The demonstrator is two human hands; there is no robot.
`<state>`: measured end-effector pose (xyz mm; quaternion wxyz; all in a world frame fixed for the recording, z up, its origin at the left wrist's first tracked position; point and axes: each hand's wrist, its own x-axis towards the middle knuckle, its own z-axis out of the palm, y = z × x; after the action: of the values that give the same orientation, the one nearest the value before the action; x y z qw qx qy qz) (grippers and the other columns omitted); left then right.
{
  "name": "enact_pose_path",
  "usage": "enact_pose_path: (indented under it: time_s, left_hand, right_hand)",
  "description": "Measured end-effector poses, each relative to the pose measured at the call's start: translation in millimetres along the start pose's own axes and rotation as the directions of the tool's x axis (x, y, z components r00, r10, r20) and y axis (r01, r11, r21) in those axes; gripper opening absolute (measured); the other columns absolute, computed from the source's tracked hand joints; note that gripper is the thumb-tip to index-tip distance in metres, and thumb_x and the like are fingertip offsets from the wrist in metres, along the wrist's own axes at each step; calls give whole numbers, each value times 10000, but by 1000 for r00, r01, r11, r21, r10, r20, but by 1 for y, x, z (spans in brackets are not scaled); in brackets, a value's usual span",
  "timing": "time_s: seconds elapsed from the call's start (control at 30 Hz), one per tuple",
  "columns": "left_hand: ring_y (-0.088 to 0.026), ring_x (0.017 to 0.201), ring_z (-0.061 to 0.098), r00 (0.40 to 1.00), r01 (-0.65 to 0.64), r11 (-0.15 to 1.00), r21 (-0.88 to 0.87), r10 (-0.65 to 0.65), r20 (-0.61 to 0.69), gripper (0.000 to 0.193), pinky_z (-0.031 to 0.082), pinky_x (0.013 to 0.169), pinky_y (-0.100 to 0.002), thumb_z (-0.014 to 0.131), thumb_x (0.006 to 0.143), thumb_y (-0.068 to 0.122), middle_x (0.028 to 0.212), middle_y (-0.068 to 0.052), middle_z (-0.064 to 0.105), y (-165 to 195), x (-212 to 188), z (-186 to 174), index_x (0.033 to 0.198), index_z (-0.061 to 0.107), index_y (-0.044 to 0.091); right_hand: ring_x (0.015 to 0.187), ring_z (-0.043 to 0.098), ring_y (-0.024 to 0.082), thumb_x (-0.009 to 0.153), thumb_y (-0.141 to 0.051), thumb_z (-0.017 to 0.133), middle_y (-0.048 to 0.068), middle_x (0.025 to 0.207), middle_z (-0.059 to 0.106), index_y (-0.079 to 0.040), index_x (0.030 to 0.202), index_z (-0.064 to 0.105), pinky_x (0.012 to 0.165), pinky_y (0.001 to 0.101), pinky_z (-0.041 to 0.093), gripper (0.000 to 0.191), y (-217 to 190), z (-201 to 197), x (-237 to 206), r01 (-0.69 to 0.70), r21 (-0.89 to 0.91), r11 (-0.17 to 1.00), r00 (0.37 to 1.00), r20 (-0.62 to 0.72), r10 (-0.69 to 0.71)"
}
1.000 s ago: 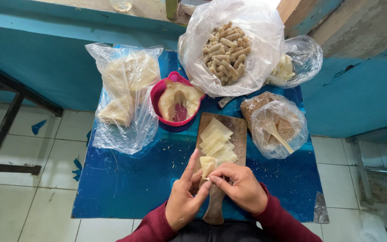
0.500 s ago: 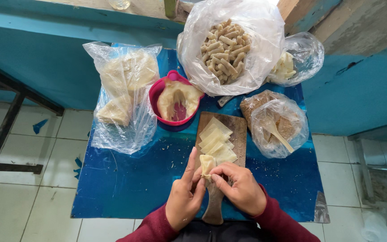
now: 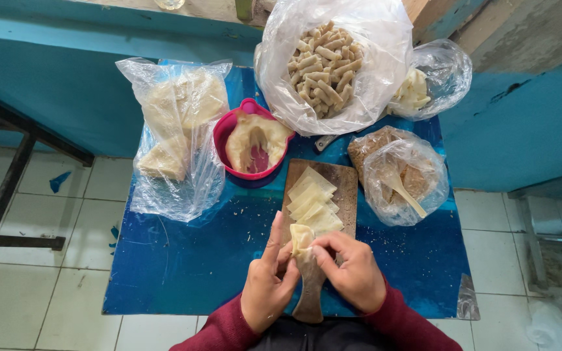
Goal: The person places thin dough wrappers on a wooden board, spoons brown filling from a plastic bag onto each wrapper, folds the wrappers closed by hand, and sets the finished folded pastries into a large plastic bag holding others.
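**A:** Wrapper (image 3: pixel 302 239) — the pale dough sheet is pinched between both hands, just over the near end of the wooden board (image 3: pixel 349 179). Left hand (image 3: pixel 267 281) has its thumb and forefinger closed on the sheet's left edge, other fingers stretched up straight. Right hand (image 3: pixel 352 270) is curled over the right edge, fingertips pressing down on it. So both are closed on the one sheet, mid-fold by the look of it.

**B:** How far along, going by what's lying around?

**A:** Left to right from the hands: up and to the left sits a clear bag of pale dough pieces (image 3: pixel 175 133), then a pink bowl (image 3: pixel 229 130) with some soft filling smeared inside. Straight ahead of the fingers, a fanned stack of flat wrappers (image 3: pixel 312 198) waits on the board — not yet rolled. Further ahead, the big bag of finished rolls (image 3: pixel 323 65) is well stocked. Off to the right, a bag of brown crumbs (image 3: pixel 398 172) with a spoon in it. I'd say a good batch is done, a handful of sheets left.

**B:** Anything different from a second ago?

**A:** Barely — the hands sit at the same spot by the board; the sheet looks a bit more bunched and folded between the fingers. Bags, bowl and stack haven't shifted.
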<state>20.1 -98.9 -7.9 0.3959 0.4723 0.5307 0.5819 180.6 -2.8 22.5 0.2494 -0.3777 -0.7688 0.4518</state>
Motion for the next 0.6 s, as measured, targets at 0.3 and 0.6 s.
enact_pose_path:
  time_s: [0.3,0.6]
  left_hand:
    - [-85,698,725,997,73,992,103,-75,17,857,564,616,-226,577,908,-42,1144,-163,800,5,-1,2,1627,129,91]
    - [-100,983,697,935,354,798,-487,-288,208,902,533,852,-225,525,919,-40,1214,-162,739,-17,1,-20,1633,9,152]
  right_hand:
    - [694,626,103,800,-121,831,36,846,706,-26,884,726,626,267,517,164,10,-2,-4,-78,27,997,994,80,76]
    - [814,691,156,887,-10,747,91,919,738,0,985,631,725,292,545,152,61,-27,3,-406,674,617,913,259,316]
